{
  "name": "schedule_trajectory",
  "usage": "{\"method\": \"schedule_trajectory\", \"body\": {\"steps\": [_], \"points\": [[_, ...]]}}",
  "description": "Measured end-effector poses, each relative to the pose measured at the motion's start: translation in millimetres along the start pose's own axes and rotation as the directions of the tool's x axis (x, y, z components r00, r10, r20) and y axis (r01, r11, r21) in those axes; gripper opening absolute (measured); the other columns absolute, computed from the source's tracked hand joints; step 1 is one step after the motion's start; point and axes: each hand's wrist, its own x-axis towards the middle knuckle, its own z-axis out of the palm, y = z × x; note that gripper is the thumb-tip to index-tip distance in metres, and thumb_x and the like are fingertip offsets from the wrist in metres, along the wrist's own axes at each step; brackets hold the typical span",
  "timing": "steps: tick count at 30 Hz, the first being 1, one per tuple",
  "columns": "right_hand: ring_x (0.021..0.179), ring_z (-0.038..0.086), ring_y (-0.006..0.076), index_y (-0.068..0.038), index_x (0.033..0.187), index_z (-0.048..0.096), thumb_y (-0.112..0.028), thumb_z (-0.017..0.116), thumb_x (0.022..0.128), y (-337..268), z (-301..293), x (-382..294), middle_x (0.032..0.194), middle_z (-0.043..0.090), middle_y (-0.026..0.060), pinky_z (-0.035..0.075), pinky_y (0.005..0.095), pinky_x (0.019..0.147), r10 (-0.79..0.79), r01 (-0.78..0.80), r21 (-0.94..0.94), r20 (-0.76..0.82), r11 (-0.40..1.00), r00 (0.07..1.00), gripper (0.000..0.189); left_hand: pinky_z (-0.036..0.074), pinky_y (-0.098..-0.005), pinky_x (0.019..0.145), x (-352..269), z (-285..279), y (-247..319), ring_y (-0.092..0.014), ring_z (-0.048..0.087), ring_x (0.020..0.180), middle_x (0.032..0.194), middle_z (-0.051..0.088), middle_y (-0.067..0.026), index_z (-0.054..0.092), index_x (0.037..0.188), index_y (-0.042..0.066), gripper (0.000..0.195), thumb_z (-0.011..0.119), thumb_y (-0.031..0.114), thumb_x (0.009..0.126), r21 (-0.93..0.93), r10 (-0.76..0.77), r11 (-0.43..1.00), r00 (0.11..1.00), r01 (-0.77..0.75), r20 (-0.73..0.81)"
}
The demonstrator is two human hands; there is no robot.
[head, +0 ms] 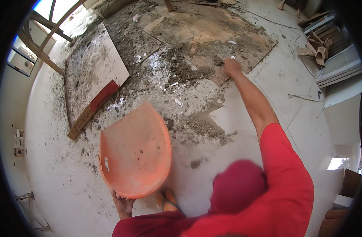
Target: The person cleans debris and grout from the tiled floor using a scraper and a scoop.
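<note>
A scuffed orange plastic scoop-like pan (pixel 135 151) with a slot-shaped hole stands on the floor before me. Only a few crumbs lie in its hollow. My left hand (pixel 123 204) grips its near rim from below. Farther off to the right, my right hand (pixel 232 68) is closed around a flat brownish board piece (pixel 219 77), partly hidden by the fingers; its exact kind is unclear. That piece rests among loose grey mortar rubble (pixel 181 66). A spread of finer mortar debris (pixel 209 126) lies between the pan and my right arm.
A mortar-spattered panel (pixel 95 68) lies left, with a brown and red strip (pixel 93 109) along its near edge. Behind the rubble is a dirty plywood sheet (pixel 198 23). Wooden supports (pixel 49 60) stand at upper left. Crumpled brown paper (pixel 315 50) and stacked boards (pixel 341 69) are right.
</note>
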Motion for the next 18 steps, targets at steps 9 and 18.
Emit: {"method": "schedule_trajectory", "body": {"steps": [9, 18], "points": [[0.094, 0.07, 0.0387, -0.009, 0.108, 0.069, -0.009, 0.062, 0.084, -216, 22, -121, 0.098, 0.073, 0.0184, 0.057, 0.0484, 0.083, -0.498, 0.48, 0.145, 0.128, 0.865, 0.858, 0.025, 0.048, -0.04, 0.107, 33, -40, 53, -0.026, 0.057, 0.125, 0.132, 0.058, -0.012, 0.045, 0.143, -0.002, 0.071, 0.053, 0.001, 0.073, 0.117, 0.227, 0.964, 0.969, -0.238, 0.102], [0.099, 0.071, 0.0448, -0.009, 0.141, 0.056, -0.005, 0.058, 0.085, 11, -32, -223, 0.105, 0.072, 0.0265, 0.057, 0.0528, 0.088, 0.431, -0.412, -0.196, 0.064, 0.89, 0.9, 0.056, 0.041, -0.0389, 0.114, 28, -252, 133, -0.027, 0.053, 0.13, 0.141, 0.056, -0.0118, 0.045, 0.146, -0.001, 0.074, 0.059, 0.012, 0.075, 0.287, 0.364, 0.883, 0.928, -0.371, 0.081]]}}
